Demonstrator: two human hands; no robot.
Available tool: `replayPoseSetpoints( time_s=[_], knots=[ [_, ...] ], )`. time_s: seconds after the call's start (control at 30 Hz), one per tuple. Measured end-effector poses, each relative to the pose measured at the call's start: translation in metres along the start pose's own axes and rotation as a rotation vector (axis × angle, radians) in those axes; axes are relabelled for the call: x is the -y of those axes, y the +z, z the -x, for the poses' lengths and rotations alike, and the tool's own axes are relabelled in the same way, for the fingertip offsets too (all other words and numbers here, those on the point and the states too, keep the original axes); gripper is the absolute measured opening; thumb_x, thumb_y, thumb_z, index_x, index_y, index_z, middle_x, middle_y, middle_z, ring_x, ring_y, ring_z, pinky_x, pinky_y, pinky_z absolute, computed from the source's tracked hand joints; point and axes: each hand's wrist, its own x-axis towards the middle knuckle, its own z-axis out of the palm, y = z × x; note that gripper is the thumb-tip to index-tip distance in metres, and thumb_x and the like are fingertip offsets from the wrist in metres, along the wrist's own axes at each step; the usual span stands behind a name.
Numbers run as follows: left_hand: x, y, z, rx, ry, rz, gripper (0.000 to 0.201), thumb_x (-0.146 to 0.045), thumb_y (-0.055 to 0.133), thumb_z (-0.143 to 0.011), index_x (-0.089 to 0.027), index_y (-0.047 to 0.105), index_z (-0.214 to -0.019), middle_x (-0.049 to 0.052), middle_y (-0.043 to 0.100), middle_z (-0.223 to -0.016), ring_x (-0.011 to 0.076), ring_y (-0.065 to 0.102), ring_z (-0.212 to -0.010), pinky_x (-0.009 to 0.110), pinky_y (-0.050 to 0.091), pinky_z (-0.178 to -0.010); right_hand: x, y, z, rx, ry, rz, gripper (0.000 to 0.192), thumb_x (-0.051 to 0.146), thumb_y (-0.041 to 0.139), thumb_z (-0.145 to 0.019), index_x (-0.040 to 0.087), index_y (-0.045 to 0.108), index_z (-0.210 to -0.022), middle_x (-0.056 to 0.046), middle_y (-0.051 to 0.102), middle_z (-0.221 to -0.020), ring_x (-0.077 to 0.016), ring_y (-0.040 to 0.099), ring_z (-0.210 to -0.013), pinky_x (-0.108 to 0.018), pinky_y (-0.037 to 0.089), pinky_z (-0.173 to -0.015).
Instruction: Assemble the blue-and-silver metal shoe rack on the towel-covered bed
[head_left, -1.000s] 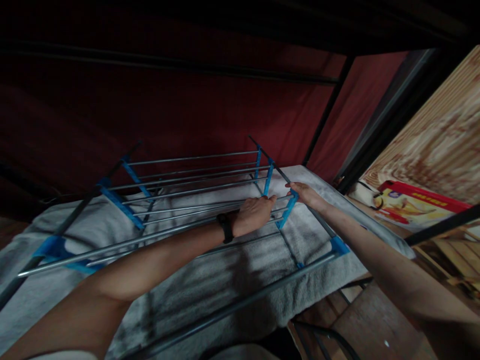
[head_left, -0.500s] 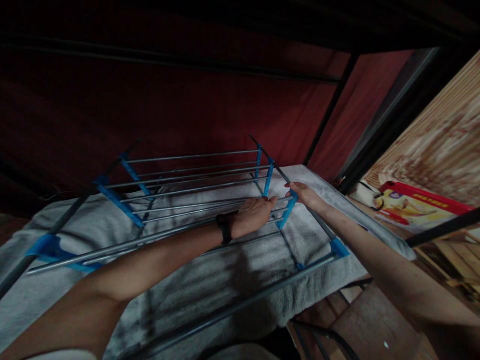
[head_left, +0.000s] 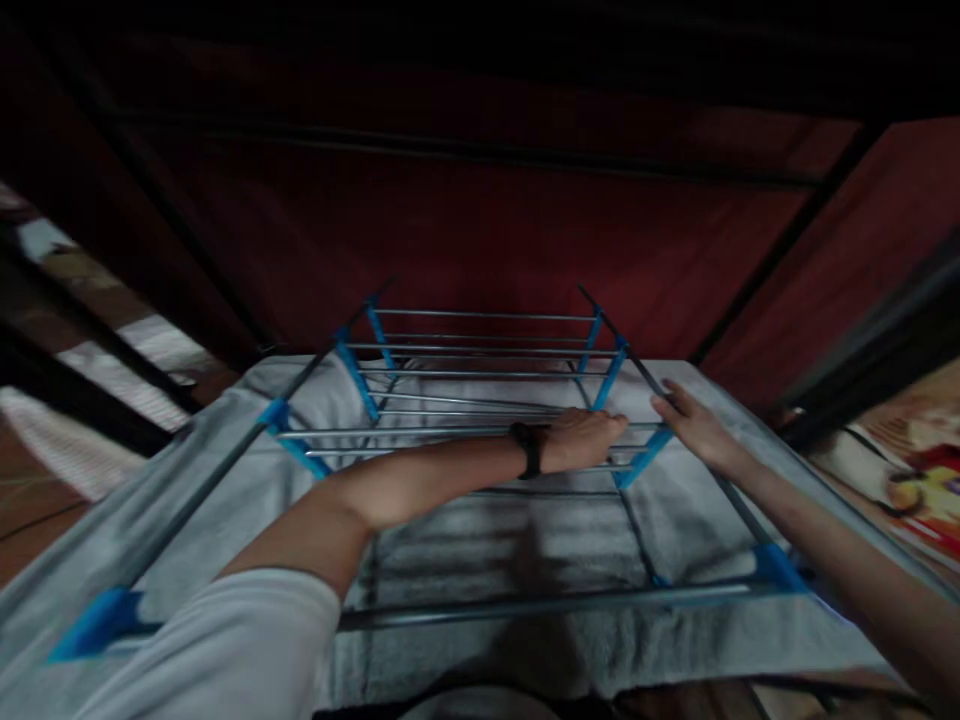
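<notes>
A metal drying rack (head_left: 480,375) with grey rods and blue plastic joints stands in front of me, and a grey towel (head_left: 495,540) hangs under its rods. My left hand (head_left: 581,440), a black band on the wrist, lies closed over rods near the rack's right side. My right hand (head_left: 694,425) rests on the right side rail next to a blue joint (head_left: 637,460), its fingers laid along the bar. The picture is dark and blurred.
A dark red cloth wall (head_left: 480,230) with black frame bars rises behind the rack. A red and yellow printed sheet (head_left: 926,490) lies at the far right. A light striped surface (head_left: 90,400) shows at the left, past black bars.
The view has swung left, so the rack now sits centred and the wooden panel at the right has left the picture. Both hands stay on the same rods and rail.
</notes>
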Motion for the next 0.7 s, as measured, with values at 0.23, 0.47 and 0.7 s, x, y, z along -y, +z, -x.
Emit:
replayPoseSetpoints(
  time_s=[0.23,0.47,0.7],
  knots=[
    [0.016,0.002,0.009,-0.037,0.069,0.046,0.028,-0.012,0.041,-0.091,-0.015,0.057,-0.113,0.015,0.067,-0.116,0.0277,0.067,-0.1,0.037,0.048,-0.07,-0.016,0.005,-0.007,0.365,-0.469,0.269,0.043,0.065,0.052,-0.085,0.039,0.07,-0.114,-0.01,0.069,-0.12,-0.0278,0.062,-0.116,-0.045,0.046,-0.105],
    [0.038,-0.011,0.049,0.026,0.034,-0.055,0.027,-0.02,0.044,-0.092,-0.018,0.06,-0.115,0.013,0.066,-0.117,0.027,0.064,-0.105,0.042,0.047,-0.083,-0.046,0.012,-0.017,0.345,-0.365,0.216,0.046,0.07,0.055,-0.074,0.045,0.071,-0.108,-0.012,0.068,-0.123,-0.0271,0.065,-0.112,-0.046,0.046,-0.102],
    [0.104,-0.1,0.188,-0.1,-0.336,0.021,0.05,-0.039,0.053,-0.094,-0.018,0.052,-0.139,0.013,0.055,-0.143,0.0262,0.051,-0.131,0.038,0.038,-0.107,-0.08,0.021,-0.03,0.353,-0.355,0.167,0.049,0.069,0.059,-0.069,0.046,0.071,-0.111,-0.013,0.065,-0.127,-0.0282,0.064,-0.115,-0.047,0.042,-0.103]
  ],
)
